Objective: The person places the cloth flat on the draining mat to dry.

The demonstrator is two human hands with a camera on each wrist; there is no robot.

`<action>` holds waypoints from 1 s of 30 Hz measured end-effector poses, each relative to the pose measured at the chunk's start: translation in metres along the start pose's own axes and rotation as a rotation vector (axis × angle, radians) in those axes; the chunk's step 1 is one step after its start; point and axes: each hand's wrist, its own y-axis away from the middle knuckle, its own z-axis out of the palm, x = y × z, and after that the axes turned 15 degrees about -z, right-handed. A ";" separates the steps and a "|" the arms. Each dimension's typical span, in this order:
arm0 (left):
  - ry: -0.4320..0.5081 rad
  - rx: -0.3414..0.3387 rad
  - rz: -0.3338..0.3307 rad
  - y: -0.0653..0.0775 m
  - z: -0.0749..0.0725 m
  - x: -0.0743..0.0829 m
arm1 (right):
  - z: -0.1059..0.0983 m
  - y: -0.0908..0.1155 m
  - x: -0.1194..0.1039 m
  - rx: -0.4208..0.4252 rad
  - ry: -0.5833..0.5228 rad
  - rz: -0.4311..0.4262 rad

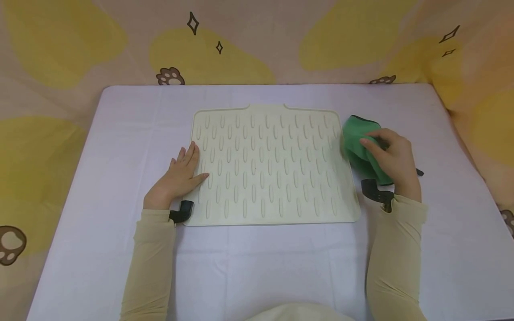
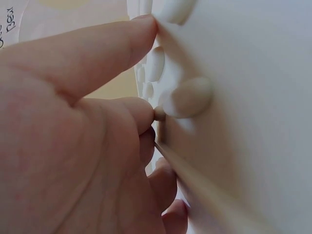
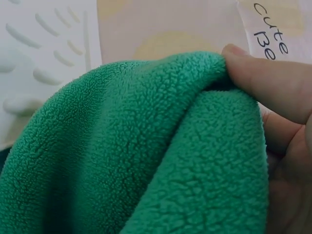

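A cream mat (image 1: 265,165) with rows of raised oval ridges lies flat in the middle of the table. My left hand (image 1: 178,176) rests on its left edge, fingers straight and thumb spread over the surface. In the left wrist view the fingertips touch the mat's rim (image 2: 209,180) beside the ridges. At the mat's right side my right hand (image 1: 395,156) pinches a green cloth (image 1: 359,142) between thumb and fingers. The cloth (image 3: 131,131) looks fluffy and folded in the right wrist view, and it overlaps the mat's right edge in the head view.
A white cloth covers the table (image 1: 265,267). Behind it hangs a patterned fabric (image 1: 241,44) with yellow patches and paw prints. Black wrist mounts (image 1: 182,211) sit at both sleeves.
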 end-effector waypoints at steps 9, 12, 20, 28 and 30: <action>0.001 0.017 0.003 -0.001 0.001 -0.001 | 0.001 -0.002 -0.010 0.021 -0.068 -0.025; -0.003 0.022 0.003 -0.001 0.002 -0.001 | 0.003 -0.002 -0.012 0.024 -0.080 -0.044; 0.000 0.020 0.008 0.000 0.002 -0.001 | 0.006 -0.004 -0.016 0.029 -0.106 -0.061; 0.005 0.018 -0.001 -0.001 0.002 -0.001 | 0.008 -0.005 -0.019 0.019 -0.137 -0.071; 0.009 0.020 0.000 -0.001 0.002 0.000 | 0.009 -0.006 -0.021 0.021 -0.137 -0.079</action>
